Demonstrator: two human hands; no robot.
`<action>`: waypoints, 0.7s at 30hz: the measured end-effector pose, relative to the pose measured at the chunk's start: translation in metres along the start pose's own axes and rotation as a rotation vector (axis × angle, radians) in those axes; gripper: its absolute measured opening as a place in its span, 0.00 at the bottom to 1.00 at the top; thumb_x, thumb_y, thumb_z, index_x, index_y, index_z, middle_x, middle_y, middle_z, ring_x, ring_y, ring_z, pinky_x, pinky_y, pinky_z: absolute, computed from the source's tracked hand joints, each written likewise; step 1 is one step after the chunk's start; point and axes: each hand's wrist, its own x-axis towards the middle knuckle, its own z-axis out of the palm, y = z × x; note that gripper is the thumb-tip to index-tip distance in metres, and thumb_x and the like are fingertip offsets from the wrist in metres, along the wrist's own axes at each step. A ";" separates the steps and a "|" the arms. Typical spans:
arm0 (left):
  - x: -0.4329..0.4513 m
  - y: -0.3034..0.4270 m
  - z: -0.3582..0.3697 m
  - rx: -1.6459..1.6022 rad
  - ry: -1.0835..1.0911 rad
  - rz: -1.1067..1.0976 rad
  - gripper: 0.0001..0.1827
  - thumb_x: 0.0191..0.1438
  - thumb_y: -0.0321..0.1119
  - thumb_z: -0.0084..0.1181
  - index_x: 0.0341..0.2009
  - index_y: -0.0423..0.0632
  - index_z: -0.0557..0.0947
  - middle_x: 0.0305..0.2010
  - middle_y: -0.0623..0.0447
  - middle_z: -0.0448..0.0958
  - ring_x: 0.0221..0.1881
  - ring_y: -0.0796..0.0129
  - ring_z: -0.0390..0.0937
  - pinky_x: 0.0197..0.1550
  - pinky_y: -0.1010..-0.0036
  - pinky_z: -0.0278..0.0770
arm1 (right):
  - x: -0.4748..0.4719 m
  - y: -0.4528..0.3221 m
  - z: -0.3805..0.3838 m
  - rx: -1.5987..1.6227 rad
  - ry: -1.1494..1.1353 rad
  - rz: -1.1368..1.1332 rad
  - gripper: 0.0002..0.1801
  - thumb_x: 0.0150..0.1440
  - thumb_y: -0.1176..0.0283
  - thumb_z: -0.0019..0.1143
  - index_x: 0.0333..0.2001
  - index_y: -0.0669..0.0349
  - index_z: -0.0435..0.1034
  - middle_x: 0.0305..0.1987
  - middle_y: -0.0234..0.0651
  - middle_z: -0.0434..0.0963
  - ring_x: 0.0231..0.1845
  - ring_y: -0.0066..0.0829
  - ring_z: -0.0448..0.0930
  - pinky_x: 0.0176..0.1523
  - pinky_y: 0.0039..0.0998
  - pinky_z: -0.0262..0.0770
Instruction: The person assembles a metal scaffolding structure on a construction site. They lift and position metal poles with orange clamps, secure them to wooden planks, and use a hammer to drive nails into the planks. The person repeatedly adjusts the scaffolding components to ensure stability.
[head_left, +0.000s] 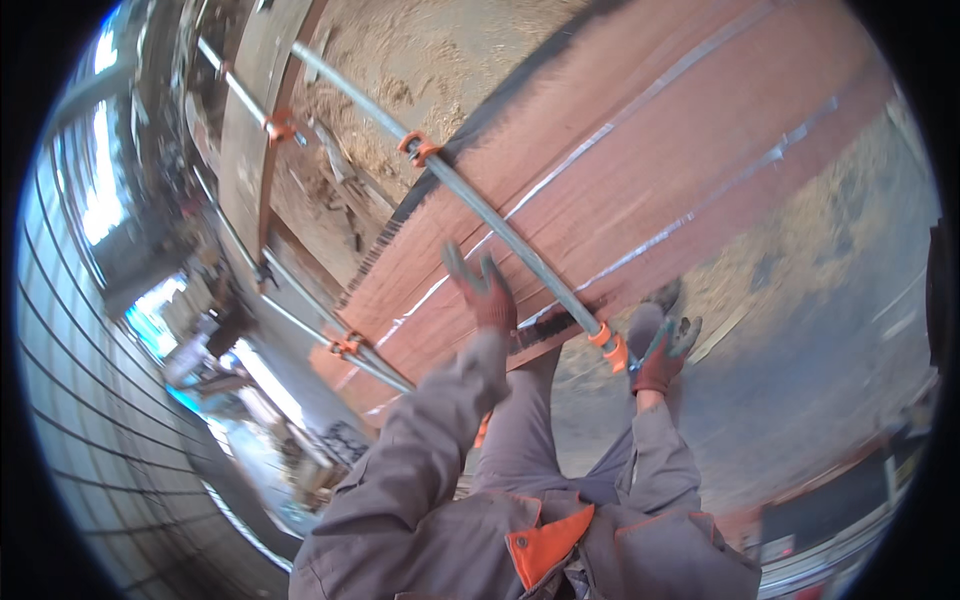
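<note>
A wide reddish wood panel (637, 157), made of boards with whitish lines along the seams, lies in front of me. A steel pipe clamp (510, 236) with orange jaws crosses it. My left hand (484, 289), in a red and grey-green glove, is over the panel left of this pipe with fingers spread, holding nothing; contact with the wood cannot be told. At the clamp's near end, beside the orange jaw (609, 346), is my right hand (664, 356), gloved alike. Its fingers are partly spread near the screw handle; whether it grips the handle is unclear. A second pipe clamp (346, 343) crosses the panel's left end.
Another board (259, 112) with pipe clamps stands at the upper left. Sawdust (427, 67) and wood scraps (337, 161) cover the floor beyond the panel. A long wood sliver (716, 337) lies on the floor at right. My legs are under and beside the panel's near edge.
</note>
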 end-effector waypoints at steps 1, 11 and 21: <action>-0.047 -0.013 -0.022 -0.009 0.014 -0.091 0.35 0.69 0.41 0.48 0.73 0.35 0.55 0.78 0.37 0.48 0.79 0.49 0.46 0.77 0.59 0.43 | 0.007 -0.010 0.002 0.201 -0.073 -0.101 0.39 0.65 0.50 0.56 0.72 0.58 0.56 0.66 0.43 0.72 0.64 0.44 0.73 0.68 0.39 0.66; -0.214 -0.110 -0.096 -1.373 0.422 -1.351 0.29 0.67 0.58 0.47 0.62 0.51 0.75 0.61 0.51 0.75 0.62 0.59 0.70 0.66 0.63 0.67 | 0.062 -0.075 0.040 0.932 -1.356 0.600 0.47 0.62 0.30 0.30 0.73 0.51 0.56 0.78 0.37 0.56 0.77 0.44 0.55 0.76 0.57 0.48; -0.190 -0.113 -0.047 -1.671 0.550 -1.205 0.41 0.63 0.68 0.45 0.68 0.49 0.67 0.67 0.47 0.69 0.66 0.52 0.66 0.69 0.52 0.66 | 0.136 -0.066 0.044 -0.372 -0.929 -0.499 0.39 0.67 0.39 0.29 0.74 0.50 0.53 0.79 0.37 0.55 0.78 0.39 0.55 0.78 0.43 0.49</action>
